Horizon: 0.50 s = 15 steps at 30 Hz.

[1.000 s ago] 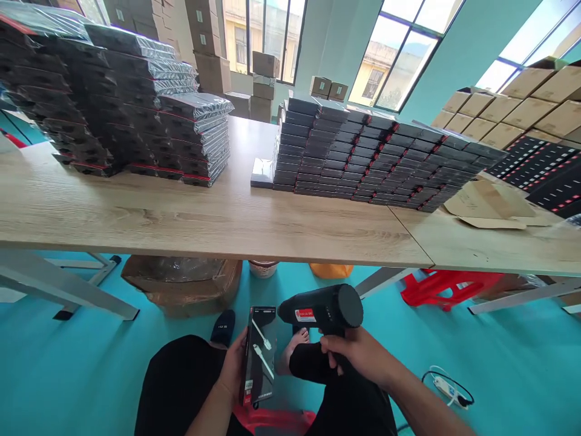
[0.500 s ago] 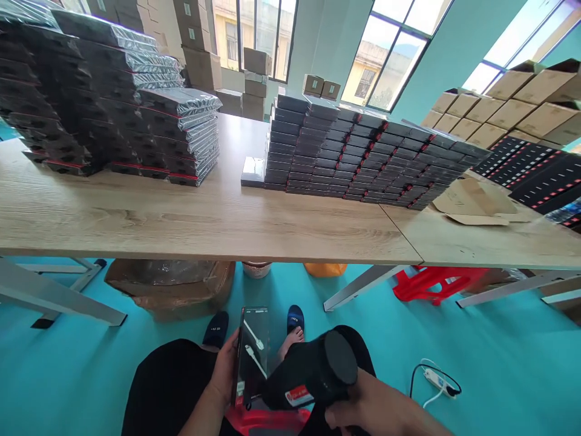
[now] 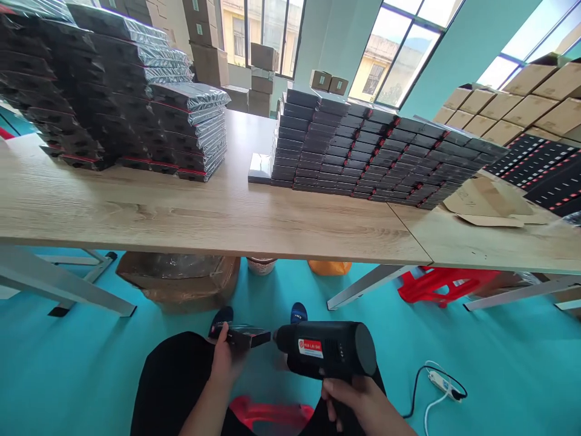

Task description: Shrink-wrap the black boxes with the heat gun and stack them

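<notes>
My left hand (image 3: 222, 363) grips a thin black cable box (image 3: 254, 338), tipped so that its narrow edge faces me; part of it is blurred. In the earlier frame its front showed white cable plugs. Fingers of my right hand (image 3: 356, 399) wrap the handle of a black heat gun (image 3: 333, 349) with a red and white label. The gun lies level over my lap, its nozzle pointing left, close to the end of the box. Whether the two touch, I cannot tell.
A wooden table (image 3: 254, 224) stands ahead, bearing film-wrapped black boxes (image 3: 177, 130) at left and stacked slim boxes (image 3: 372, 151) at right. Flattened cardboard (image 3: 488, 203) lies farther right. Beneath are a carton (image 3: 181, 284) and red stool (image 3: 447, 284); a power strip (image 3: 445, 386) rests on the floor.
My left hand has turned the cable box from face-up to edge-on. The heat gun has swung level, nozzle toward the box, and its handle now shows in my right hand.
</notes>
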### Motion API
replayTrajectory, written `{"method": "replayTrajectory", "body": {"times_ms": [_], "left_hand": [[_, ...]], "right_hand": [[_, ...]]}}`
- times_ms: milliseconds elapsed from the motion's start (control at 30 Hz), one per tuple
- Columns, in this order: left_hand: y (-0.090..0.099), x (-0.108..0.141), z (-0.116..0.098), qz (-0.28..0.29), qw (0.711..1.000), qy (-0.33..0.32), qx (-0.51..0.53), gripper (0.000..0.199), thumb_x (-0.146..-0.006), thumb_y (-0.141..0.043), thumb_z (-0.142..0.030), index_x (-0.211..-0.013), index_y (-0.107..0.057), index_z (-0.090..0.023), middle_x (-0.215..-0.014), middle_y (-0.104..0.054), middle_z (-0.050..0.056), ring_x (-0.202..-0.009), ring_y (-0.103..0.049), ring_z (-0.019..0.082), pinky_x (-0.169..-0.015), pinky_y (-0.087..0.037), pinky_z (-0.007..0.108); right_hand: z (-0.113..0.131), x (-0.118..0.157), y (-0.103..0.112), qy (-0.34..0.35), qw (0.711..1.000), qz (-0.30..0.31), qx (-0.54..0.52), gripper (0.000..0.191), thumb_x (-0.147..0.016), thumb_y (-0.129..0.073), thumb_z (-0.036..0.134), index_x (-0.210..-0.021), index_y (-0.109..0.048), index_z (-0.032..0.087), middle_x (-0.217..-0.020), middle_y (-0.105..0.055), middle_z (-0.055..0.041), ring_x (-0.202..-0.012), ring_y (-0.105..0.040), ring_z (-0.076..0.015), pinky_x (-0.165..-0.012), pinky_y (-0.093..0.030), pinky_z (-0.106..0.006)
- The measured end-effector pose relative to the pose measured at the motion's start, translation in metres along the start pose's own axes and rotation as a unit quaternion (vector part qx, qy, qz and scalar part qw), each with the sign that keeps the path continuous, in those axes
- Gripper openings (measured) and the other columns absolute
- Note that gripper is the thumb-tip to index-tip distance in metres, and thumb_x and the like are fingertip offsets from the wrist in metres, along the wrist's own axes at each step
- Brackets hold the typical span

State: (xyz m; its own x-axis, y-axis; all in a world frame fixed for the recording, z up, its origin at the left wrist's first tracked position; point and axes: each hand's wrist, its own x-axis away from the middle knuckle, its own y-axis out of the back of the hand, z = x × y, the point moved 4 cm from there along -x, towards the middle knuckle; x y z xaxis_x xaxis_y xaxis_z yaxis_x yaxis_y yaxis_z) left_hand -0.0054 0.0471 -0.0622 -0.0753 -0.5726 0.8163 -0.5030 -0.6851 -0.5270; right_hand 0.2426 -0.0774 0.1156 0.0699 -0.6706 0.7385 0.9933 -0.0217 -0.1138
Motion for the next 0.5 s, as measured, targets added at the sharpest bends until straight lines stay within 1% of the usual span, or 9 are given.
{"method": "replayTrajectory", "body": {"times_ms": [33,100,167,200,267,333,400,467,500], "left_hand": [[0.001,-0.001,-0.001,-0.002,1.000,-0.008,0.007,0.016,-0.092,-0.056,-0.032,-0.085,-0.064,-0.020,-0.064,-0.070,0.002,-0.058,-0.070,0.020,-0.063,-0.059,0.036],[0.002,-0.001,-0.003,0.000,1.000,-0.019,0.024,0.018,-0.093,-0.055,-0.030,-0.080,-0.061,-0.020,-0.063,-0.069,0.001,-0.058,-0.069,0.019,-0.061,-0.059,0.035],[0.002,0.001,-0.003,0.001,0.999,-0.020,0.030,0.017,-0.093,-0.055,-0.028,-0.080,-0.061,-0.019,-0.063,-0.068,0.002,-0.057,-0.069,0.020,-0.057,-0.058,0.035],[0.002,0.001,-0.002,-0.001,0.999,-0.020,0.032,0.016,-0.092,-0.056,-0.028,-0.080,-0.061,-0.018,-0.063,-0.068,0.002,-0.056,-0.068,0.020,-0.055,-0.058,0.034],[0.002,0.003,-0.002,-0.006,0.999,-0.020,0.035,0.015,-0.093,-0.055,-0.026,-0.082,-0.062,-0.018,-0.066,-0.069,0.002,-0.055,-0.068,0.019,-0.053,-0.057,0.033],[0.001,0.003,-0.001,0.004,0.999,-0.015,0.038,0.016,-0.093,-0.055,-0.026,-0.083,-0.062,-0.018,-0.068,-0.070,0.003,-0.057,-0.069,0.019,-0.054,-0.058,0.033],[0.000,0.004,-0.001,0.022,0.999,-0.011,0.036,0.019,-0.095,-0.053,-0.027,-0.081,-0.062,-0.018,-0.069,-0.070,0.004,-0.059,-0.069,0.020,-0.055,-0.058,0.034],[0.000,0.003,0.000,0.025,0.999,-0.014,0.037,0.021,-0.095,-0.053,-0.028,-0.078,-0.061,-0.018,-0.066,-0.069,0.004,-0.058,-0.069,0.020,-0.054,-0.058,0.033],[0.001,0.003,0.000,0.018,0.999,-0.018,0.040,0.021,-0.095,-0.053,-0.027,-0.078,-0.061,-0.018,-0.066,-0.068,0.003,-0.058,-0.069,0.019,-0.054,-0.058,0.032]], "right_hand": [[0.000,-0.001,-0.002,0.001,1.000,0.000,-0.005,0.048,-0.069,-0.079,0.054,-0.095,-0.071,0.014,-0.067,-0.065,-0.0026,-0.064,-0.059,-0.0185,-0.062,-0.045,-0.033],[-0.001,-0.003,-0.008,-0.003,1.000,0.024,-0.012,0.050,-0.067,-0.081,0.054,-0.094,-0.071,0.013,-0.069,-0.066,-0.0035,-0.063,-0.059,-0.0171,-0.063,-0.044,-0.031],[0.001,-0.004,-0.012,0.018,0.999,0.029,-0.012,0.053,-0.067,-0.080,0.058,-0.093,-0.071,0.012,-0.067,-0.064,-0.0028,-0.061,-0.056,-0.0158,-0.063,-0.044,-0.031],[0.004,-0.005,-0.012,0.037,0.999,0.019,-0.008,0.055,-0.069,-0.078,0.060,-0.096,-0.070,0.012,-0.065,-0.063,-0.0019,-0.060,-0.056,-0.0161,-0.062,-0.044,-0.032],[0.009,-0.006,-0.012,0.063,0.998,0.002,-0.005,0.062,-0.070,-0.076,0.060,-0.110,-0.067,0.013,-0.067,-0.063,-0.0013,-0.063,-0.057,-0.0183,-0.060,-0.045,-0.032],[0.011,-0.007,-0.015,0.037,0.999,0.022,0.001,0.064,-0.069,-0.078,0.057,-0.115,-0.065,0.014,-0.069,-0.064,-0.0020,-0.065,-0.058,-0.0194,-0.060,-0.045,-0.032],[0.012,-0.007,-0.017,0.007,0.999,0.048,0.014,0.057,-0.068,-0.078,0.057,-0.103,-0.068,0.013,-0.069,-0.064,-0.0027,-0.064,-0.058,-0.0184,-0.063,-0.045,-0.033],[0.016,-0.007,-0.017,0.026,0.999,0.032,0.023,0.050,-0.070,-0.075,0.059,-0.089,-0.069,0.013,-0.066,-0.061,-0.0019,-0.062,-0.056,-0.0172,-0.066,-0.046,-0.034],[0.017,-0.007,-0.016,0.044,0.998,0.018,0.028,0.048,-0.071,-0.074,0.059,-0.087,-0.069,0.014,-0.064,-0.060,-0.0014,-0.062,-0.055,-0.0174,-0.066,-0.046,-0.035]]}}
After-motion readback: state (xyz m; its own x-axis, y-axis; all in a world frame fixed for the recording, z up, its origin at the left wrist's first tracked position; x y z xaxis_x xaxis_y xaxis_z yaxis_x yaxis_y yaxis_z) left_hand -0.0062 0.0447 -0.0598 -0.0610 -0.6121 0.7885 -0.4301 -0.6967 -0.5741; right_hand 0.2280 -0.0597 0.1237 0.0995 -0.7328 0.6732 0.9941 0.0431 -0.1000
